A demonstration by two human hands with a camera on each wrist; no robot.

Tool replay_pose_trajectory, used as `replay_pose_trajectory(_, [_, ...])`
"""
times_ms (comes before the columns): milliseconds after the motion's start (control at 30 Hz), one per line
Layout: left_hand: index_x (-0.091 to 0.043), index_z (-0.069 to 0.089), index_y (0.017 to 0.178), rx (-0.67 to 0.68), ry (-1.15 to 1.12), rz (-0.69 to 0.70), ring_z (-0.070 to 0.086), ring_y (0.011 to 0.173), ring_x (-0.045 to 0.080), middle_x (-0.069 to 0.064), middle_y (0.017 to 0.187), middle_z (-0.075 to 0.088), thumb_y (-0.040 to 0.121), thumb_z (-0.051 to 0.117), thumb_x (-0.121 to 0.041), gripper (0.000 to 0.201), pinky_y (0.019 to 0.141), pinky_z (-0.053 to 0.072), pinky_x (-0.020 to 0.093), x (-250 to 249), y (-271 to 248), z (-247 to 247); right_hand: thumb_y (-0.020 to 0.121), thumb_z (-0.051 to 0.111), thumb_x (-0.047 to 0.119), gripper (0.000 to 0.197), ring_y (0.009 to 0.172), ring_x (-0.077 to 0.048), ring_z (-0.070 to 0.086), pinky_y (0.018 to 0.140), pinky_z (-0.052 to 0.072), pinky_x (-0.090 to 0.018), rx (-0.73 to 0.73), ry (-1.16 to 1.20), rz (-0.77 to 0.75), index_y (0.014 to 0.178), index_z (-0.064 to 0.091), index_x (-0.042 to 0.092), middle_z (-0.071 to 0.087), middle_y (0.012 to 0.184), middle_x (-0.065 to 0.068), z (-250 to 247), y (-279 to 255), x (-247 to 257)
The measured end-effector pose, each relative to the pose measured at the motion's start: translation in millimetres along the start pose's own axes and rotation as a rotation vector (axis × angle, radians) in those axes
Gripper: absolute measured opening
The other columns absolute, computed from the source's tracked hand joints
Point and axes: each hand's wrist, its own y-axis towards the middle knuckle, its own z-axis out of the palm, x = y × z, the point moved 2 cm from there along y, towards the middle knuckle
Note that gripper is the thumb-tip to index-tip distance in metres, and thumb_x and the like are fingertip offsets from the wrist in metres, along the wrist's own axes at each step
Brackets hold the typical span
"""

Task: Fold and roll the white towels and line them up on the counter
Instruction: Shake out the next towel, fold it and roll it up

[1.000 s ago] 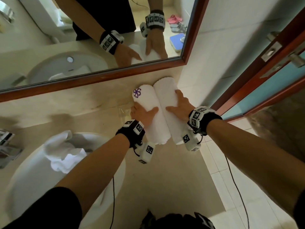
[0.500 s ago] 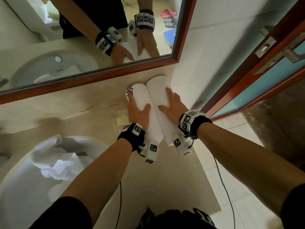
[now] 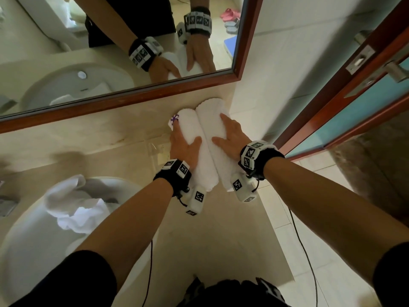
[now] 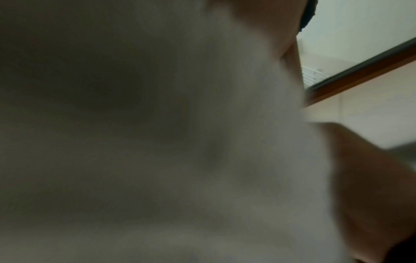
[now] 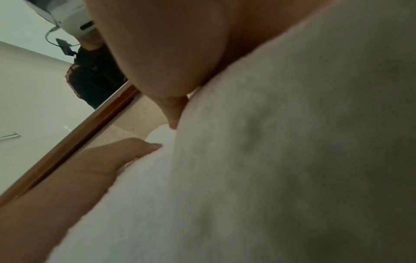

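Two rolled white towels lie side by side on the beige counter [image 3: 210, 240], at its right end by the wall. The left roll [image 3: 190, 125] has a purple emblem at its far end. My left hand [image 3: 183, 145] lies on it, fingers straight along its left flank and thumb across the top. On the right roll [image 3: 210, 116] my right hand [image 3: 230, 136] presses the same way, fingers down the right flank. White terry cloth [image 4: 202, 160] fills the left wrist view. In the right wrist view the right roll [image 5: 292, 160] is close up.
A crumpled white towel [image 3: 73, 207] sits in the sink basin [image 3: 26, 251] at the left. A clear glass-like object [image 3: 157, 149] stands just left of the rolls. The framed mirror [image 3: 110, 52] runs behind, the tiled wall [image 3: 276, 74] and a door [image 3: 354, 96] at right. The counter's right edge [image 3: 276, 229] drops to the floor.
Both hands have slid forward along the rolls toward the mirror. My left fingertips now reach the purple emblem. The two rolls stay pressed together.
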Motion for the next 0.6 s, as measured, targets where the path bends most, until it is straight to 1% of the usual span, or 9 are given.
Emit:
replay_pose_trajectory(67, [-0.035,-0.001,0.154,0.014,0.096,-0.041,0.031,0.138,0.033,0.010,0.156,0.023,0.090,0.058,-0.041,0.088,0.111,0.032,0.051,-1.3,4.2,-7.3,0.093,0.055,0.046,0.079,0.135,-0.033,0.037,0.107,0.037,-0.042,0.002,0.020,0.000,0.153,0.005,0.037,0.013,0.159,-0.005,0.2,-0.7,1.7])
replay_pose_trajectory(100, [-0.035,-0.003,0.153,0.008,0.197,-0.058,0.025,0.141,0.034,0.012,0.156,0.023,0.089,0.056,-0.046,0.088,0.112,0.028,0.055,-2.8,3.6,-9.2,0.093,0.055,0.045,0.079,0.135,-0.033,0.037,0.107,0.037,-0.041,-0.002,0.034,0.000,0.154,0.005,0.036,0.014,0.158,-0.005,0.1,-1.6,2.0])
replay_pose_trajectory(133, [-0.033,-0.005,0.153,0.002,0.295,-0.060,0.017,0.144,0.035,0.014,0.158,0.019,0.090,0.054,-0.049,0.088,0.113,0.024,0.057,-5.3,0.6,-9.4,0.093,0.056,0.044,0.079,0.135,-0.032,0.037,0.107,0.037,-0.041,-0.010,0.044,0.002,0.154,0.006,0.036,0.015,0.158,-0.004,-0.4,-2.4,2.2])
replay_pose_trajectory(167, [-0.031,-0.007,0.153,-0.005,0.343,-0.051,0.011,0.146,0.034,0.015,0.160,0.011,0.092,0.051,-0.050,0.087,0.115,0.021,0.056,-6.7,-5.0,-6.9,0.093,0.057,0.044,0.079,0.135,-0.032,0.037,0.107,0.037,-0.042,-0.016,0.047,0.006,0.154,0.007,0.036,0.015,0.158,-0.004,-0.4,-2.8,2.3])
replay_pose_trajectory(200, [-0.030,-0.009,0.154,-0.011,0.337,-0.032,0.008,0.147,0.034,0.015,0.161,0.001,0.094,0.049,-0.048,0.085,0.117,0.019,0.053,-7.3,-12.3,-2.5,0.093,0.057,0.044,0.079,0.136,-0.033,0.036,0.108,0.037,-0.043,-0.018,0.047,0.009,0.154,0.007,0.037,0.015,0.158,-0.004,-0.7,-2.9,2.4])
replay_pose_trajectory(267, [-0.031,-0.009,0.154,-0.028,0.274,0.021,0.007,0.148,0.034,0.015,0.161,-0.014,0.098,0.046,-0.042,0.079,0.118,0.019,0.046,-6.4,-24.2,6.0,0.092,0.057,0.046,0.080,0.137,-0.033,0.035,0.109,0.036,-0.045,-0.013,0.040,0.011,0.154,0.006,0.037,0.013,0.159,-0.004,0.1,-2.8,2.9])
replay_pose_trajectory(333, [-0.034,-0.006,0.154,-0.037,0.223,0.042,0.009,0.148,0.035,0.014,0.161,-0.016,0.098,0.045,-0.040,0.076,0.118,0.022,0.046,-4.0,-22.9,9.1,0.092,0.056,0.047,0.080,0.136,-0.035,0.035,0.110,0.035,-0.047,-0.020,0.019,0.014,0.153,0.005,0.039,0.012,0.160,-0.005,2.2,-1.9,2.3])
replay_pose_trajectory(433, [-0.034,-0.003,0.154,-0.037,0.195,0.052,0.012,0.147,0.035,0.015,0.161,-0.012,0.098,0.046,-0.038,0.075,0.117,0.024,0.045,-1.9,-17.8,7.2,0.092,0.054,0.050,0.080,0.136,-0.037,0.035,0.110,0.035,-0.051,-0.025,-0.006,0.031,0.153,0.004,0.040,0.011,0.160,-0.005,5.2,0.0,1.5])
replay_pose_trajectory(600, [-0.034,-0.005,0.154,0.000,0.200,0.045,0.011,0.147,0.034,0.014,0.161,-0.015,0.098,0.046,-0.038,0.076,0.116,0.024,0.044,-0.7,-16.3,5.6,0.091,0.052,0.053,0.079,0.132,-0.038,0.040,0.106,0.038,-0.052,-0.033,-0.037,0.025,0.152,0.003,0.041,0.013,0.159,-0.005,5.8,-1.1,2.1])
